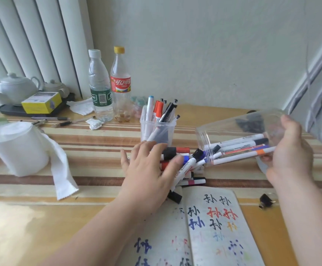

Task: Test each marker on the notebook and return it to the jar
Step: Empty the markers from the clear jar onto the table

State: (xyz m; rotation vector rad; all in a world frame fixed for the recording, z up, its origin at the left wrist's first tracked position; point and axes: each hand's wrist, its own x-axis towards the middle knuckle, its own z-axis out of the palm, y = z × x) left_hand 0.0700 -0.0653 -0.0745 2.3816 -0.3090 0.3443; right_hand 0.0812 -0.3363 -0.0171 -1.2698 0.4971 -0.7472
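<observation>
A clear plastic jar (233,127) lies tipped on its side, mouth pointing left, with several white markers (240,148) inside. My right hand (288,150) grips its base end. A pile of markers (187,162) with black, red and blue caps has spilled onto the table at the jar's mouth. My left hand (148,167) rests flat on that pile with the fingers spread. The open notebook (210,227) lies near the table's front edge, its pages covered with black, red, blue and orange test strokes.
A square clear holder (156,127) with pens stands behind the pile. Two plastic bottles (108,87) stand further back, a paper roll (20,148) at left, a teapot (16,87) and yellow box on a tray at far left. A small black clip (265,200) lies right of the notebook.
</observation>
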